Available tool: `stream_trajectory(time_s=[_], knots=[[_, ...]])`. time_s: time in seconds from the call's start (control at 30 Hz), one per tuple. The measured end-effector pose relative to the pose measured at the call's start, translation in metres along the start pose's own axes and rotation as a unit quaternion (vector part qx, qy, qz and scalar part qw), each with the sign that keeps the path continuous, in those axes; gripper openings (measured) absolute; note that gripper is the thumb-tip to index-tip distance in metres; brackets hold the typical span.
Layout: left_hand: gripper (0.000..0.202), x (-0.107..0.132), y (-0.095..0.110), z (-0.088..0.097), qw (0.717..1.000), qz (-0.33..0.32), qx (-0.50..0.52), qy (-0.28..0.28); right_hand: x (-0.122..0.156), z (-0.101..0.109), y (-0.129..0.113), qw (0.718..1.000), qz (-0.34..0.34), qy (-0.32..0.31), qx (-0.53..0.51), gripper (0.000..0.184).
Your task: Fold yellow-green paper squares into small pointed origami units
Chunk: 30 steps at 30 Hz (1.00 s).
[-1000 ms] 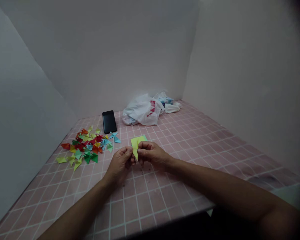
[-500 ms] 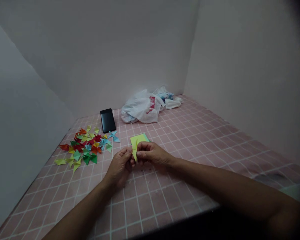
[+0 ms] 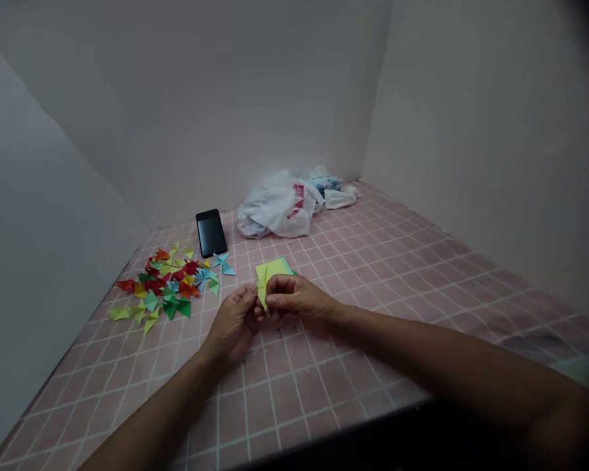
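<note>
Between my two hands is a narrow piece of folded yellow paper (image 3: 262,289), pointed at its lower end. My left hand (image 3: 238,319) pinches its left side with thumb and forefinger. On the other side, my right hand (image 3: 294,297) has thumb and curled fingers closed on the right edge. Just behind the hands lies a stack of square paper sheets (image 3: 276,267), yellow on top with green showing at the right edge; my right hand partly covers it. To the left spreads a pile of folded paper pieces (image 3: 167,278) in red, orange, yellow, green and blue.
A black phone (image 3: 211,233) lies behind the paper pile. Crumpled white plastic bags (image 3: 279,206) rest against the back wall. The table (image 3: 387,261) has a pink cloth with a white grid, and pale walls (image 3: 255,91) enclose it at the back and both sides.
The folded yellow paper has turned slightly in my fingers. Both hands keep their hold in nearly the same spot. The whole view has shifted a little.
</note>
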<state>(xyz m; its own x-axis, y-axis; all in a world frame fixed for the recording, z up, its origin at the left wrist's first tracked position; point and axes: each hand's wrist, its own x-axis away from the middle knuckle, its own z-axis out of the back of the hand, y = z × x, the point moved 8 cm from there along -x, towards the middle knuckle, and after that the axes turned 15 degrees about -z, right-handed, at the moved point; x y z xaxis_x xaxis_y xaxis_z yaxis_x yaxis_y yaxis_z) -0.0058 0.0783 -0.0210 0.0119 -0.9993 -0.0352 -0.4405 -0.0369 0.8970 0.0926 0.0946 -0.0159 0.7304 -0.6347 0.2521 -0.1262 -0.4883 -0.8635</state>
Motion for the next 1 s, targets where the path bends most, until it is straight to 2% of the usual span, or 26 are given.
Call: stream_trajectory(time_s=[0.3,0.37,0.53,0.67,0.73,0.87,1.0], knots=[[0.037,0.0,0.005,0.007,0.997,-0.05,-0.049,0.035,0.002,0.003,0.0,0.999,0.012,0.039,0.018,0.021],[0.034,0.0,0.01,0.01,0.993,-0.078,-0.087,0.033,0.002,0.003,-0.003,0.997,0.022,0.055,0.041,0.018],[0.023,0.006,0.035,0.003,0.945,-0.191,-0.265,-0.005,0.005,0.005,-0.009,0.988,0.052,0.1,0.107,0.009],[0.01,0.009,0.039,-0.001,0.943,-0.203,-0.265,0.003,0.011,0.005,-0.016,0.972,0.096,0.136,0.166,0.007],[0.013,0.01,0.041,-0.003,0.942,-0.216,-0.256,0.011,0.014,0.002,-0.019,0.964,0.12,0.142,0.191,0.007],[0.008,0.01,0.039,-0.009,0.944,-0.207,-0.255,-0.024,0.017,0.001,-0.022,0.953,0.142,0.156,0.216,0.005],[0.013,0.01,0.035,-0.011,0.947,-0.188,-0.257,-0.05,0.015,0.003,-0.023,0.962,0.13,0.143,0.191,0.002]])
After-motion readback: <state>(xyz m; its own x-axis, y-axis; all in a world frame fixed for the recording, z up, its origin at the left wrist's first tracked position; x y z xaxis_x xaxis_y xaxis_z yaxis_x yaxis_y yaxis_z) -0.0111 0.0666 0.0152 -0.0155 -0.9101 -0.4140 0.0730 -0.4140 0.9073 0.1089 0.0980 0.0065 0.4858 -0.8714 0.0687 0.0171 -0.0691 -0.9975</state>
